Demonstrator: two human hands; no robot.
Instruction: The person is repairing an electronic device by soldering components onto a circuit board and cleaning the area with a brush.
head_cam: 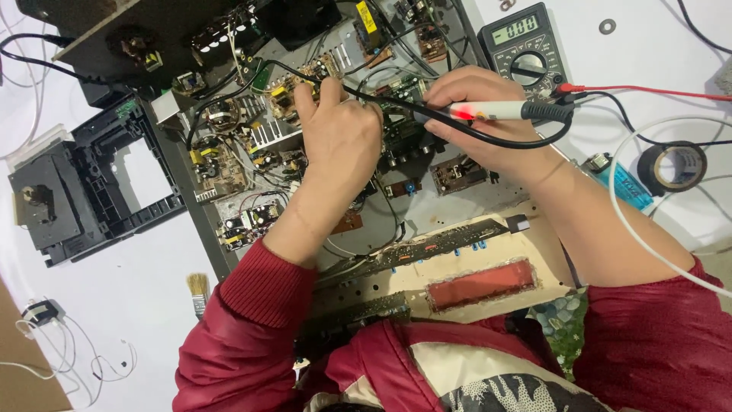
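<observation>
An opened electronic chassis (457, 202) full of circuit boards lies in front of me. My left hand (335, 137) rests on the boards with its fingers closed around a black probe lead (366, 95), its tip hidden among the components. My right hand (480, 114) grips a white and red test probe (496, 111) with a black grip, pointing left into the boards. Black and red leads run to a dark digital multimeter (526, 49) at the upper right.
A black plastic frame (84, 183) lies at the left on the white surface. A small brush (198, 290) sits near my left sleeve. A roll of black tape (675, 168), a blue tube (625, 183), a washer (607, 27) and a white cable (633, 229) are at the right.
</observation>
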